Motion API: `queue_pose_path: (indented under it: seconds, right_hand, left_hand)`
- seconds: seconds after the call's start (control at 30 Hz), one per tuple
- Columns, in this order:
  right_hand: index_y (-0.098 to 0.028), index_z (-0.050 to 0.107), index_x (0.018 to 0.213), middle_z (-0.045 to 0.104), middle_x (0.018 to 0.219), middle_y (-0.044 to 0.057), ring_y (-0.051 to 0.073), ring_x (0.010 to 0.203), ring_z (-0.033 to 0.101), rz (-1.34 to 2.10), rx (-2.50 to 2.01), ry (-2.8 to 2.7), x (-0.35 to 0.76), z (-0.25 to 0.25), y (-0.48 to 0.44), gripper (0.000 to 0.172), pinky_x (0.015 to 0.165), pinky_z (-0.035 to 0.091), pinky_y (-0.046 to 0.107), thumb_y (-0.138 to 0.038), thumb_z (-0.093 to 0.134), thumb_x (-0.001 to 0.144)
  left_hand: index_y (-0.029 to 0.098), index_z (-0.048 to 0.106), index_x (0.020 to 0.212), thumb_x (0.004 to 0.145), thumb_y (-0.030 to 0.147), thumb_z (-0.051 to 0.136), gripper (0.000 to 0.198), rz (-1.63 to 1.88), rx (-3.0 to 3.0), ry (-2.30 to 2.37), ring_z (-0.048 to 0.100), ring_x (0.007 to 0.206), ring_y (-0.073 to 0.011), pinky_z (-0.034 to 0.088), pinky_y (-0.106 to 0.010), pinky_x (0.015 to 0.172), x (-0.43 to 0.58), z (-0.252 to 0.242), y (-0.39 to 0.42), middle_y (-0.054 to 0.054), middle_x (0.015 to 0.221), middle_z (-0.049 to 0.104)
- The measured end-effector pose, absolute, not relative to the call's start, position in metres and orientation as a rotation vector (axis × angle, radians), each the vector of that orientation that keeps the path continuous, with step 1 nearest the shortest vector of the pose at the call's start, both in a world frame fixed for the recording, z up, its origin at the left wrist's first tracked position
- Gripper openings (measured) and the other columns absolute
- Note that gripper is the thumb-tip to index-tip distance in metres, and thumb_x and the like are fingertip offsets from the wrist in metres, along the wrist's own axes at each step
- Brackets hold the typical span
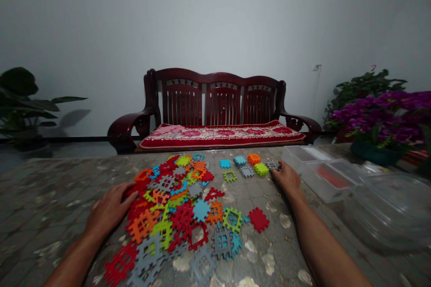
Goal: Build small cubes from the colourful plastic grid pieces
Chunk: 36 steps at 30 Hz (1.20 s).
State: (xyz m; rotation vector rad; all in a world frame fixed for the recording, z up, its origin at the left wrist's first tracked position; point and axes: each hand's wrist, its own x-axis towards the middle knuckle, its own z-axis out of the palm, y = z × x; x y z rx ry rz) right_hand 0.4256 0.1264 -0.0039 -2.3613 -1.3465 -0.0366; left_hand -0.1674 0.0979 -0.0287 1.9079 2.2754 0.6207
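Observation:
A heap of flat plastic interlocking tiles [183, 217] with toothed edges, in red, orange, green, blue and grey, spreads over the table. Lying at the heap's left edge, my left hand [112, 204] has its fingers stretched out against some red pieces and holds nothing. My right hand [287, 178] is at the far right of the tiles, fingers closed at the edge of a grey tile [271, 164]. Close to it are small groups of tiles: a green stack [261, 169], an orange stack [254, 158], a blue stack [239, 160] and a grey tile with an opening [247, 171].
To the right stand clear plastic boxes [325, 188], one with something red inside, and a clear lidded container [390, 215]. Purple flowers in a green pot [373, 152] are behind them. Beyond the table [50, 206] is a dark wooden bench [222, 98] with a red patterned cover.

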Motion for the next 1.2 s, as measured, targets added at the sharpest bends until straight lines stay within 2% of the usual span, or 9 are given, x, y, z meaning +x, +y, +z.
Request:
queue_pose_path:
  seconds: [0.57, 0.77, 0.83, 0.97, 1.1, 1.2]
  right_hand:
    - [-0.021, 0.07, 0.136, 0.076, 0.125, 0.014, 0.033, 0.114, 0.071, -0.106, -2.335, -1.34, 0.427, -0.011, 0.127, 0.052, 0.086, 0.052, 0.036, -0.048, 0.061, 0.092]
    - [-0.019, 0.074, 0.126, 0.077, 0.122, 0.014, 0.028, 0.108, 0.071, -0.207, -2.075, -1.314, 0.425, -0.01, 0.124, 0.044, 0.09, 0.053, 0.038, -0.038, 0.054, 0.092]
    - [-0.02, 0.077, 0.116, 0.08, 0.114, 0.011, 0.026, 0.1, 0.072, -0.11, -1.898, -1.388, 0.414, -0.008, 0.124, 0.039, 0.089, 0.054, 0.038, -0.036, 0.054, 0.089]
    - [-0.021, 0.08, 0.093, 0.082, 0.095, 0.008, 0.025, 0.089, 0.074, 0.301, -1.543, -1.672, 0.369, -0.002, 0.121, 0.026, 0.086, 0.056, 0.036, -0.033, 0.059, 0.083]
    - [-0.018, 0.08, 0.091, 0.081, 0.089, 0.008, 0.024, 0.083, 0.073, 0.726, -1.372, -1.853, 0.314, 0.005, 0.107, 0.023, 0.079, 0.057, 0.035, -0.034, 0.07, 0.079]
    - [-0.018, 0.081, 0.096, 0.081, 0.095, 0.007, 0.022, 0.083, 0.072, 0.813, -1.319, -1.984, 0.281, 0.011, 0.092, 0.024, 0.078, 0.056, 0.033, -0.033, 0.072, 0.08]
  left_hand:
    - [0.018, 0.068, 0.133, 0.097, 0.048, 0.039, 0.055, 0.658, 1.919, 2.277, 0.063, 0.129, -0.0325, 0.049, -0.052, 0.111, -0.167, -0.029, 0.096, -0.014, 0.143, 0.067]
    - [0.02, 0.068, 0.133, 0.097, 0.048, 0.04, 0.054, 0.637, 1.931, 2.282, 0.062, 0.131, -0.0332, 0.049, -0.054, 0.111, -0.166, -0.029, 0.096, -0.014, 0.145, 0.066]
    - [0.021, 0.069, 0.132, 0.096, 0.048, 0.041, 0.053, 0.646, 1.938, 2.277, 0.063, 0.13, -0.0331, 0.049, -0.053, 0.111, -0.166, -0.03, 0.096, -0.014, 0.145, 0.066]
    - [0.02, 0.069, 0.132, 0.096, 0.047, 0.042, 0.053, 0.677, 1.951, 2.26, 0.062, 0.131, -0.0324, 0.048, -0.052, 0.113, -0.166, -0.03, 0.096, -0.014, 0.144, 0.067]
    - [0.019, 0.069, 0.132, 0.095, 0.046, 0.044, 0.051, 0.677, 1.953, 2.257, 0.062, 0.132, -0.0313, 0.047, -0.05, 0.114, -0.162, -0.027, 0.093, -0.014, 0.143, 0.068]
    - [0.02, 0.07, 0.131, 0.095, 0.043, 0.045, 0.049, 0.674, 1.952, 2.266, 0.064, 0.129, -0.0305, 0.049, -0.048, 0.112, -0.159, -0.023, 0.092, -0.014, 0.142, 0.069]
